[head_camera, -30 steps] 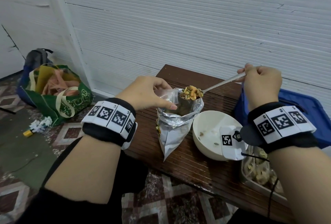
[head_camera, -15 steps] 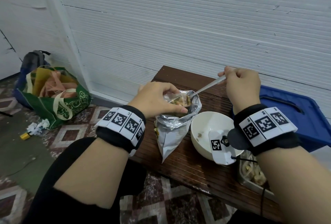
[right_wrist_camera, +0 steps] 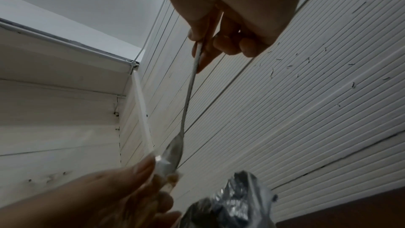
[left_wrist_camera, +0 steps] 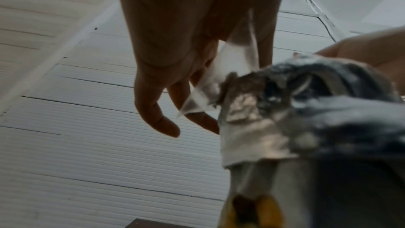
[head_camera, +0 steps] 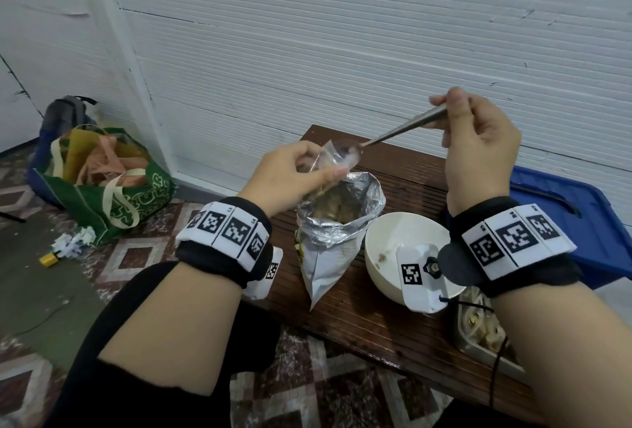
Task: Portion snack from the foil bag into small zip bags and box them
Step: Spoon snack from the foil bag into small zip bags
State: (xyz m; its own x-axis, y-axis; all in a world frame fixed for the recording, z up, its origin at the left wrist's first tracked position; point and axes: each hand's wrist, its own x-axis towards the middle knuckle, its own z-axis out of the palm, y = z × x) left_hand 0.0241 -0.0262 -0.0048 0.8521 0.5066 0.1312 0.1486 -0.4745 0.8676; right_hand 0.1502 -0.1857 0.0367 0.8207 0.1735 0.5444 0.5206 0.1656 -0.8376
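Foil bag, zip bag and spoon at the table's far end

The foil bag stands upright and open on the dark wooden table, snack visible inside, just left of the white bowl. Directly above its mouth a small clear zip bag is held open, the metal spoon tip inside it.
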